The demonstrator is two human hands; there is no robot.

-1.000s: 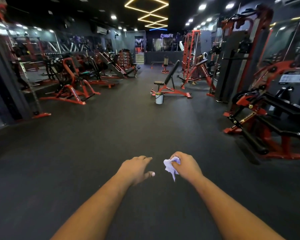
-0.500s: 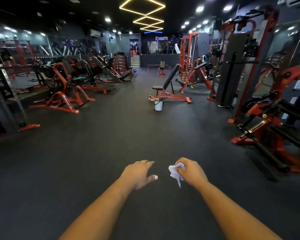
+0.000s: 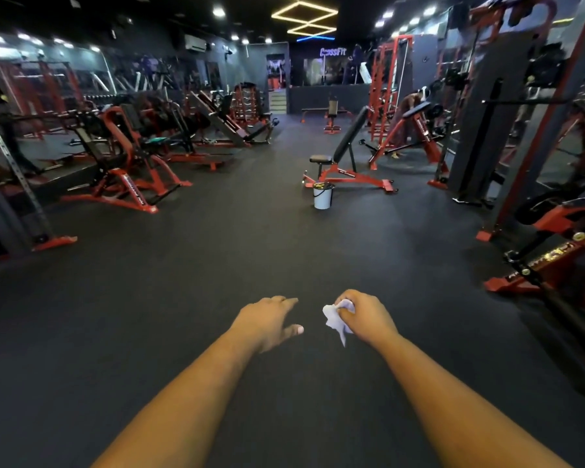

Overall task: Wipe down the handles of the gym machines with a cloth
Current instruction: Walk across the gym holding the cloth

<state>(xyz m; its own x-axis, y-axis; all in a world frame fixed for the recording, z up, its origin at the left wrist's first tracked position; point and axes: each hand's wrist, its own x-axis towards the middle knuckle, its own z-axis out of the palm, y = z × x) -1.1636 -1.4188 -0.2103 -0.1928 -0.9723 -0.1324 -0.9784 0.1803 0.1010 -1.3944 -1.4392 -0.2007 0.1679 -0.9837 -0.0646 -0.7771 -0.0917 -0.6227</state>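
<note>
Bucket [image 3: 323, 195] nearer; one cloth [image 3: 335, 318], two hands

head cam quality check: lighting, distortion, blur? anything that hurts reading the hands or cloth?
Head view: dim gym, bright ceiling spots and a yellow neon outline blooming slightly; strong wide-angle bending at the edges, uprights on the right lean; side machines soft and smeared, the centre sharper. The left hand, open, and the right hand, gripping the pale cloth, are evenly lit and readable against the dark floor.
</note>
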